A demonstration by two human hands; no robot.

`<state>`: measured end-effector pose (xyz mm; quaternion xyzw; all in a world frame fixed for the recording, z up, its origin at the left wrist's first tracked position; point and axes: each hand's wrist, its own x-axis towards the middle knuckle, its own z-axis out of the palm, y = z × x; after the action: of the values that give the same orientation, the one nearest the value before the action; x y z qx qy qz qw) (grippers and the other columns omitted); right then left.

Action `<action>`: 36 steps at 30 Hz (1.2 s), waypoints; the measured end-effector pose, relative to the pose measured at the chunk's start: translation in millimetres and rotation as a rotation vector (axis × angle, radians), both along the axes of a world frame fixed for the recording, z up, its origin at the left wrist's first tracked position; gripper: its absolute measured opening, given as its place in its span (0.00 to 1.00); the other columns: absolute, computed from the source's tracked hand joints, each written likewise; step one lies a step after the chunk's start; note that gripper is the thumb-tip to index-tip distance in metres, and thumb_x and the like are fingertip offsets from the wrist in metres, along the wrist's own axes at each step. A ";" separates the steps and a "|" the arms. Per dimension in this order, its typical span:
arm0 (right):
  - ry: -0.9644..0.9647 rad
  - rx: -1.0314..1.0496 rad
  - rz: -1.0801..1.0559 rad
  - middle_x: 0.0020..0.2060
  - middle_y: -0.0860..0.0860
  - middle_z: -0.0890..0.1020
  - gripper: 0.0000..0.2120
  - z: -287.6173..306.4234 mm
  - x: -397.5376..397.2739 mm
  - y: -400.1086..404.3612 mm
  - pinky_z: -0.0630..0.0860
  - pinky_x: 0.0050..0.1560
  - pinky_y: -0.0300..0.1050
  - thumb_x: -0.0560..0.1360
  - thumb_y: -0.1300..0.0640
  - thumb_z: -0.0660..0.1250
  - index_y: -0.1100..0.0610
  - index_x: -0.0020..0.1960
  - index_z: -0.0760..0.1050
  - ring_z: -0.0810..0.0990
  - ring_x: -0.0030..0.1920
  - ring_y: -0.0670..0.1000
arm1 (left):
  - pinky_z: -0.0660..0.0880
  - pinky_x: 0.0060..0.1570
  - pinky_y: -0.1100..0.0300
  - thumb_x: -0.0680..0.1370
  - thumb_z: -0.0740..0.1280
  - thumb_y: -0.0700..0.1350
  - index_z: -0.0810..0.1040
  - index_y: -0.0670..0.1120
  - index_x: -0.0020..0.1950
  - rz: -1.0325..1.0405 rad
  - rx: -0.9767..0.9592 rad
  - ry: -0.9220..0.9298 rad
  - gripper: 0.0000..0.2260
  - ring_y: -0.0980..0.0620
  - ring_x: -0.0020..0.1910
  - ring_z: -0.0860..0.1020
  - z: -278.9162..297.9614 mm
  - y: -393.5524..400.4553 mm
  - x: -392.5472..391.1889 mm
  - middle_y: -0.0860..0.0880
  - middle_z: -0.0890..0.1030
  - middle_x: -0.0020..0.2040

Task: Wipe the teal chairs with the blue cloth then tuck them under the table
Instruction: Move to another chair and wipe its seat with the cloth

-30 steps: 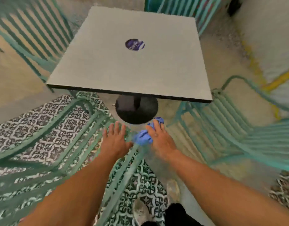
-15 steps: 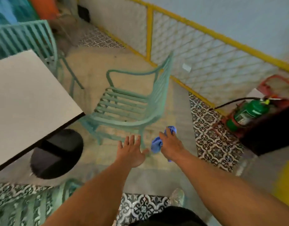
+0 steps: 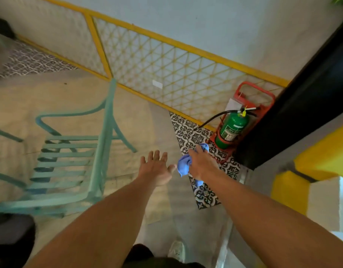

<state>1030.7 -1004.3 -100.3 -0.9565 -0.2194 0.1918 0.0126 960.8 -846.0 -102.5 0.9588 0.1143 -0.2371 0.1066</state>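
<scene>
Right hand (image 3: 202,165) bunched around the blue cloth (image 3: 184,165), left hand (image 3: 157,168) spread (empty), teal chair (image 3: 70,161) leftward.

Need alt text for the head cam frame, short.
Seen from above, a person's right hand grips a bunched blue cloth while the open left hand reaches forward. A teal slatted chair stands to the left, a green fire extinguisher by the yellow mesh fence.
</scene>
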 end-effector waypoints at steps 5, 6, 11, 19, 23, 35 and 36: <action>0.035 0.034 -0.022 0.67 0.57 0.64 0.21 10.5 75.6 13.9 0.74 0.56 0.53 0.77 0.59 0.61 0.56 0.68 0.63 0.64 0.68 0.61 | 0.48 0.74 0.41 0.81 0.48 0.63 0.51 0.50 0.80 0.007 0.067 -0.008 0.31 0.44 0.78 0.48 4.8 19.5 73.9 0.46 0.50 0.80; 0.032 0.034 -0.020 0.67 0.56 0.64 0.21 11.1 90.8 19.1 0.74 0.56 0.53 0.77 0.59 0.62 0.56 0.68 0.64 0.65 0.67 0.60 | 0.48 0.74 0.41 0.81 0.47 0.63 0.51 0.50 0.80 0.010 0.081 -0.004 0.30 0.44 0.78 0.48 3.1 25.4 88.2 0.45 0.50 0.80; 0.006 0.007 0.008 0.67 0.55 0.66 0.18 14.2 174.2 59.2 0.72 0.57 0.54 0.78 0.57 0.60 0.56 0.67 0.65 0.65 0.67 0.60 | 0.48 0.73 0.41 0.81 0.46 0.62 0.52 0.49 0.80 0.058 0.103 0.005 0.30 0.43 0.78 0.47 -11.7 62.3 165.3 0.45 0.51 0.80; -0.034 -0.020 0.117 0.65 0.56 0.68 0.16 29.6 321.4 138.6 0.72 0.51 0.51 0.79 0.55 0.58 0.56 0.66 0.66 0.68 0.64 0.59 | 0.47 0.73 0.40 0.81 0.43 0.63 0.52 0.49 0.80 0.165 0.105 -0.034 0.30 0.43 0.78 0.47 -5.7 141.2 298.9 0.45 0.51 0.80; -0.023 -0.037 0.168 0.65 0.56 0.68 0.16 31.7 382.0 189.0 0.73 0.53 0.54 0.80 0.53 0.57 0.55 0.67 0.65 0.68 0.64 0.60 | 0.50 0.73 0.41 0.81 0.44 0.63 0.55 0.48 0.79 0.211 0.133 -0.055 0.30 0.41 0.77 0.51 0.2 181.3 347.3 0.44 0.54 0.79; 0.016 -0.063 0.488 0.65 0.57 0.66 0.15 -4.5 564.2 374.9 0.68 0.50 0.51 0.80 0.55 0.58 0.56 0.66 0.66 0.65 0.65 0.61 | 0.46 0.75 0.43 0.81 0.43 0.64 0.50 0.48 0.80 0.518 0.045 0.007 0.31 0.42 0.78 0.46 -23.9 314.3 491.6 0.43 0.49 0.80; 0.033 -0.071 0.524 0.65 0.57 0.66 0.15 -6.5 579.0 392.3 0.67 0.49 0.51 0.80 0.55 0.58 0.56 0.65 0.66 0.65 0.65 0.62 | 0.46 0.75 0.43 0.81 0.44 0.64 0.50 0.48 0.80 0.570 0.035 0.020 0.31 0.42 0.78 0.46 -24.9 328.4 501.5 0.43 0.49 0.80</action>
<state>1609.7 -612.0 -106.8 -0.8636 -0.4527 0.2115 -0.0677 1462.3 -517.7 -127.4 0.8875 0.3841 -0.2048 0.1513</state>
